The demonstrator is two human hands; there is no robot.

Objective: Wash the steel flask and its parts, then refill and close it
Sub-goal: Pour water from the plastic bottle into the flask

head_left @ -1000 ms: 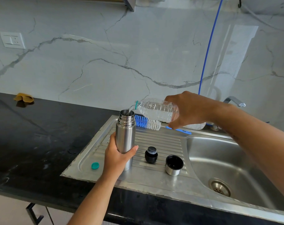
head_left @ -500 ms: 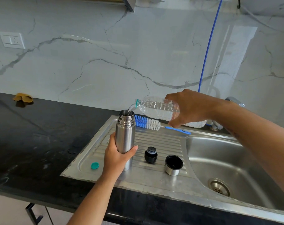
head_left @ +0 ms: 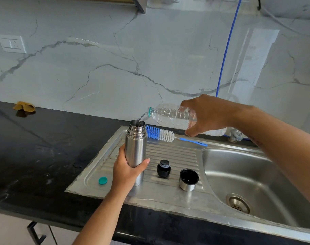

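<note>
On drainboard | flask (head_left: 135, 149) upright, uncapped | left hand (head_left: 127, 171) grips flask | right hand (head_left: 206, 114) grips bottle (head_left: 172, 115)

Bright, even daylight — soft shadows, wall glare, slight wide-angle edge bowing

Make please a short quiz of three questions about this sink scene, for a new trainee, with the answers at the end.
1. True or false: the steel flask already has its stopper on.
2. Which hand tilts the plastic bottle? A) the left hand B) the right hand C) neither
3. Fill the gap: the small teal bottle cap lies on the ____ of the sink.

Key
1. False. The flask mouth is open and water runs into it; the black stopper and the steel cup lid stand apart on the drainboard.
2. B. The right hand holds the bottle; the left hand grips the flask.
3. Drainboard, left of the flask.
</note>
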